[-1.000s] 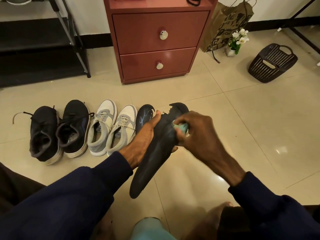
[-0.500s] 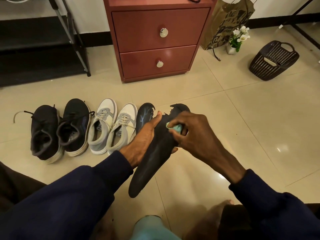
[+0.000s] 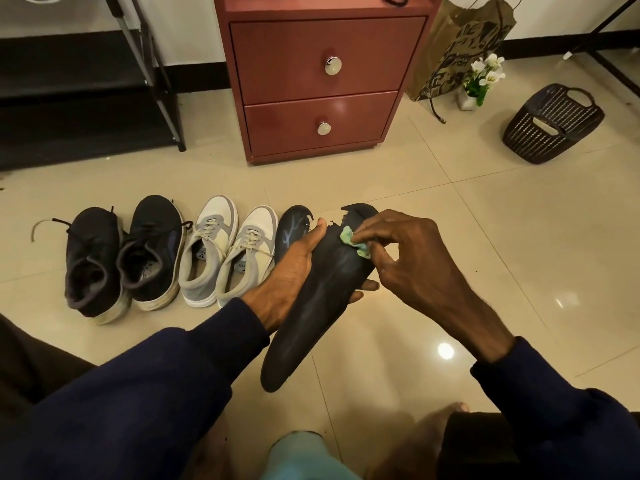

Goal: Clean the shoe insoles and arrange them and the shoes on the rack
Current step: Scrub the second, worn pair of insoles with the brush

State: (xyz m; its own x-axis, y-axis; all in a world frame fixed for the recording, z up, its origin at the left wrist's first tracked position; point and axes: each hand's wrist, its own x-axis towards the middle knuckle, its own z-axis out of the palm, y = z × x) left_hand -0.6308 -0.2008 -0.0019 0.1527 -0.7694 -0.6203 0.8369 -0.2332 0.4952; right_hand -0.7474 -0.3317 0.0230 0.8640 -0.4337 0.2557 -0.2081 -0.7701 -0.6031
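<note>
L hand grips dark insole from below: thumb lies along its left edge, fingertips show past the right edge. R hand pinches small crumpled green cloth in its fingertips and presses it on insole's upper face, other fingers loosely bent.

Insole: long, narrow, matte black, slightly bowed, toe end ragged and torn, faint pale streaks down the middle. Held above floor, toe pointing away, heel toward person. 2nd insole lies flat on floor just behind L hand, same dark matl w/ pale squiggle, partly hidden.

Shoes in a row on glossy beige tiles: black fabric pr w/ loose laces at left, grey-and-white laced sneakers next to them, beside 2nd insole. Black metal rack far left by wall. Also: red-brown 2-drawer cabinet w/ round metal knobs, printed paper bag, dark woven-look plastic basket.

Vs 1 s ago: cloth now nearer torn toe end, was at insole's right edge; more cloth visible. L grip same. Shoe row unmoved.
</note>
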